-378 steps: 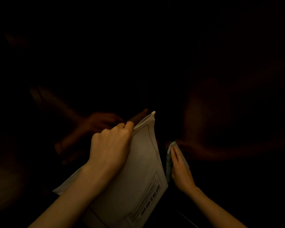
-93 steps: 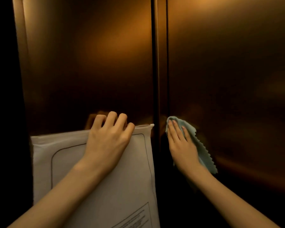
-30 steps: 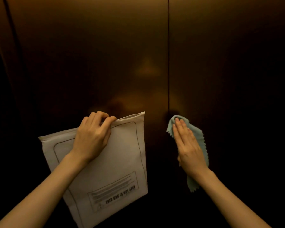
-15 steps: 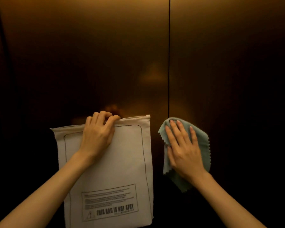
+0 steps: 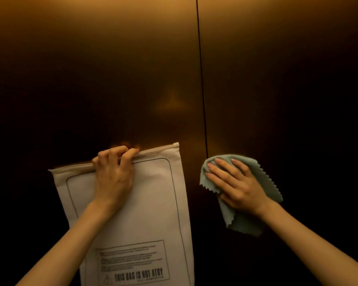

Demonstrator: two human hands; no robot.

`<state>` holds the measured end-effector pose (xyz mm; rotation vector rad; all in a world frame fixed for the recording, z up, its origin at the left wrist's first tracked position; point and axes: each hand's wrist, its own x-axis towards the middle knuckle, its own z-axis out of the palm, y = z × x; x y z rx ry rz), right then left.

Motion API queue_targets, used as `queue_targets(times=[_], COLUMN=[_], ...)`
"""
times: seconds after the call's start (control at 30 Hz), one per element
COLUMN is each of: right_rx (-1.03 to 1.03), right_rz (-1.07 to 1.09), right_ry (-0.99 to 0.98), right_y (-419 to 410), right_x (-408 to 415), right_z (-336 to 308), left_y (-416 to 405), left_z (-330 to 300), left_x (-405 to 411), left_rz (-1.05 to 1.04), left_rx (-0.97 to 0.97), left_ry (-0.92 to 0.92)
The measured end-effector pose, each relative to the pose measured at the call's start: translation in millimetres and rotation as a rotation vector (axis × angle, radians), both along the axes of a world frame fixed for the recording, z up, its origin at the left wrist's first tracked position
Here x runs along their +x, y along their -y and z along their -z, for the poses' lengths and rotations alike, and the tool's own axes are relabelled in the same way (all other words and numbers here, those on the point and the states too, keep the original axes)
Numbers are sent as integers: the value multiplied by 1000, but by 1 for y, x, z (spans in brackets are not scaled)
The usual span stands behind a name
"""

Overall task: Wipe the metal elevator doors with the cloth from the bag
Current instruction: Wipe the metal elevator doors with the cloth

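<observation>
Head view, looking at two shiny metal elevator doors point(image 5: 112, 69), brown and gold under dim light. Brighter near the top, very dark low down and at the sides. Thin black seam point(image 5: 202, 89) between the two doors, running from the top down to just above the cloth.

Left hand point(image 5: 114, 176) up against the left door, fingers curled tight over the top edge of a white bag point(image 5: 149, 213). Bag gripped at that edge, hanging flat in front of the left door, a little tilted, its top right corner higher than its left. Thin dark line drawn around the face of the bag like a frame. Box of small print near the bottom, with big letters reading "THIS BAG IS NOT A TOY". Small print too blurry to read. Faint orange glow of the fingers mirrored in the metal just above the bag's edge.

Right hand point(image 5: 236, 184) flat, fingers straight and spread, pressing a pale green cloth point(image 5: 246, 223) onto the right door, just right of the seam. Cloth out of the bag and under the palm, with zigzag edges poking out on the left, on the right and below the wrist. Cloth and bag near each other, not touching. Both bare forearms reaching up from the bottom corners.
</observation>
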<state>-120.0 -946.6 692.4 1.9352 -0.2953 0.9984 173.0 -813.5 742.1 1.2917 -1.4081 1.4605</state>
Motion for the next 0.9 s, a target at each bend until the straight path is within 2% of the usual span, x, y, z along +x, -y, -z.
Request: queue_targets(times=[0.23, 0.37, 0.43, 0.53, 0.63, 0.8, 0.9], right_rx=[-5, 31, 17, -18, -52, -4, 45], right_rz=[-4, -33, -32, 9, 64, 97, 84], right_ry=[123, 175, 103, -108, -267, -72, 31], right_y=[-5, -9, -9, -11, -10, -10, -13], right_x=[7, 13, 5, -13, -22, -10, 4], right_z=[-93, -71, -37, 12, 17, -56, -72], left_y=[8, 6, 2, -4, -8, -12, -16], left_z=[3, -1, -2, -4, -5, -7, -4], left_x=[6, 3, 1, -1, -3, -12, -15], left_rz=[4, 3, -3, 0, -9, -13, -8], left_rx=[-30, -19, -3, 45, 74, 80, 85], left_ry=[-6, -12, -5, 8, 15, 42, 34])
